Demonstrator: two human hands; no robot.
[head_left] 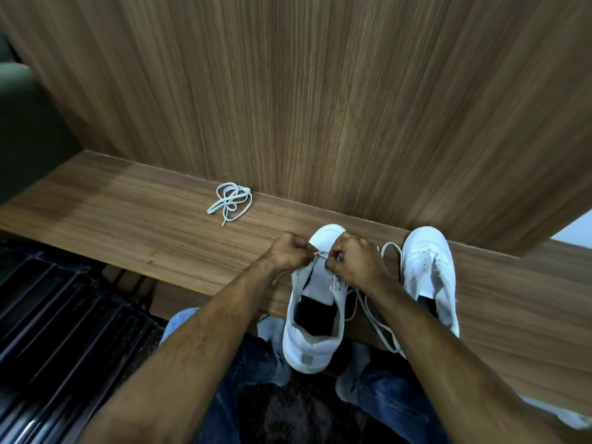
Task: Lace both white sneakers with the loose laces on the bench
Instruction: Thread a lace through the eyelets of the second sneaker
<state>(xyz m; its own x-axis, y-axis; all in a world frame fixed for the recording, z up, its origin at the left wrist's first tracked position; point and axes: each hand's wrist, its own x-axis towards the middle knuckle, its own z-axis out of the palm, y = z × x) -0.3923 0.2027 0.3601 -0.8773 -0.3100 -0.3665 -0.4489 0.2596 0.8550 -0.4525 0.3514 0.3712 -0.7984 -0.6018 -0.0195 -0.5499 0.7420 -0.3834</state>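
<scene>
Two white sneakers stand on the wooden bench (pixel 153 225), toes toward the wall. Over the toe end of the left sneaker (pixel 315 315), my left hand (pixel 288 251) and my right hand (pixel 355 261) each pinch an end of a white lace (pixel 378 318) near the lowest eyelets. The rest of that lace trails in loops between the two shoes and over the bench's front edge. The right sneaker (pixel 429 274) stands unlaced beside it. A second loose lace (pixel 231 201) lies bunched on the bench to the left, near the wall.
A wood-panelled wall (pixel 320 107) rises straight behind the bench. My knees in blue jeans (pixel 243 363) are below the bench edge. A dark slatted surface (pixel 64 331) lies at lower left, and a dark cushion (pixel 25 129) at far left.
</scene>
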